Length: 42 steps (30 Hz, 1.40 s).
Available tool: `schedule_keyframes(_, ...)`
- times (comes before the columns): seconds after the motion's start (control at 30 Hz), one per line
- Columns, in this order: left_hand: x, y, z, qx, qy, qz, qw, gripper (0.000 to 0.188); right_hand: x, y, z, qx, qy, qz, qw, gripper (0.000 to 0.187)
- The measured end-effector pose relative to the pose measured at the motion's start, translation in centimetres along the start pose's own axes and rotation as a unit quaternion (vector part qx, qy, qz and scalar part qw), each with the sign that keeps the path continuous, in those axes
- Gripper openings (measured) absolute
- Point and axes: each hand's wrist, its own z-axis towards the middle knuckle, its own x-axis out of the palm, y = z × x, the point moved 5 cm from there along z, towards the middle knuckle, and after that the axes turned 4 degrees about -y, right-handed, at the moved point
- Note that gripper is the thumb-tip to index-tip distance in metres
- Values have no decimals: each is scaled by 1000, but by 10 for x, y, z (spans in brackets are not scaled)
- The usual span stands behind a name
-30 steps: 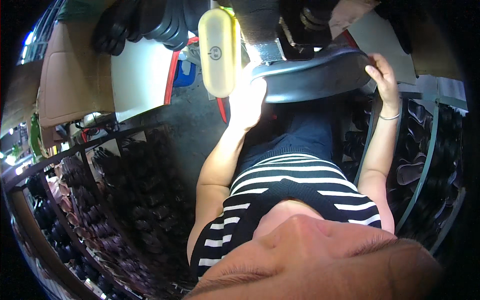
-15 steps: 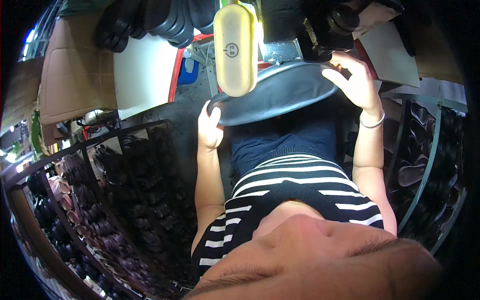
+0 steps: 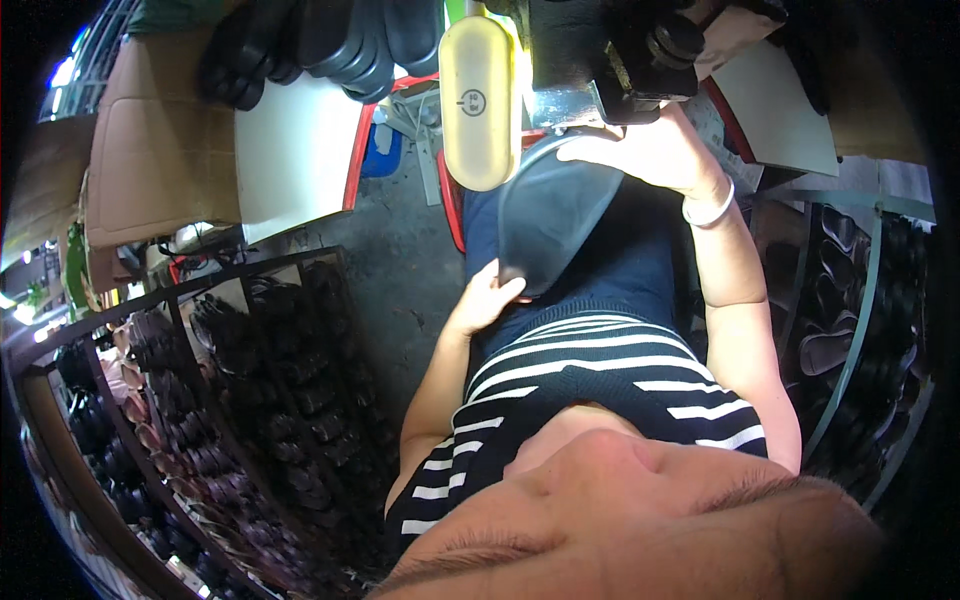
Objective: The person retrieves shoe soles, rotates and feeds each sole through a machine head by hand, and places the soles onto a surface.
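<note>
By the white worktop (image 3: pixel 290 170), left of the dark machine (image 3: pixel 575 60), there is a black stack (image 3: pixel 345 50), and whether it is finished I cannot tell. One black piece (image 3: pixel 555 215) slants before the person, its upper end just under the machine, so I judge its work unfinished. The left hand (image 3: pixel 492 293) pinches its lower end; the right hand (image 3: pixel 645 155) grips its upper end, fingers partly hidden.
</note>
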Motion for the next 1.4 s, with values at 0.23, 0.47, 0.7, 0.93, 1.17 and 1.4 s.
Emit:
schedule_keyframes(0.23, 29, 17, 24, 15, -25, 43, 999, 23, 40, -6, -2, 68, -130, 135, 980, 33)
schedule_keyframes(0.47, -15, -74, 38, 193, -112, 39, 974, 34, 56, -77, -70, 207, -252, 235, 916, 30)
schedule_keyframes(0.7, -53, -230, 94, 186, -109, 203, 955, 33, 81, -79, -139, 301, -154, 154, 929, 14)
schedule_keyframes(0.93, -32, -217, 68, 470, -241, -42, 848, 35, 85, -97, -197, 353, -164, 207, 898, 14)
schedule_keyframes(1.17, 145, -232, -179, 500, 179, -203, 823, 9, 112, -105, -207, 374, -75, 209, 900, 20)
schedule_keyframes(1.4, 188, -234, -196, 359, 218, -289, 860, 11, 115, -91, -213, 417, -78, 276, 863, 19)
